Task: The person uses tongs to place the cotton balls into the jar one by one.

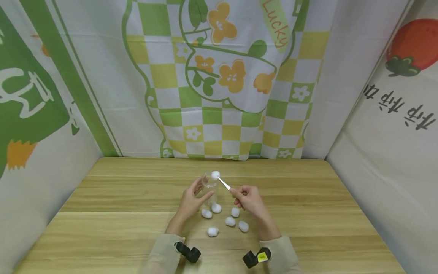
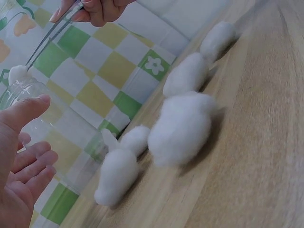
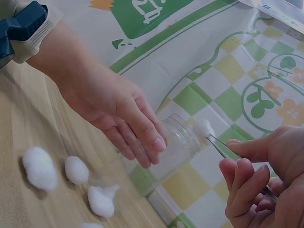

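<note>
A clear, see-through jar stands upright on the table. My left hand holds it from the left, with the thumb on the near side and the fingers around the far side. Tweezers are pinched between the thumb and fingers of my right hand. Their tips grip a white cotton ball right at the jar's mouth. In the left wrist view that ball shows against the rim. Several more cotton balls lie close to the jar, among them one at its base.
Loose cotton balls, such as this one, lie between my forearms on the wooden table. Behind the table hangs a checked curtain. Printed cloth walls stand at both sides.
</note>
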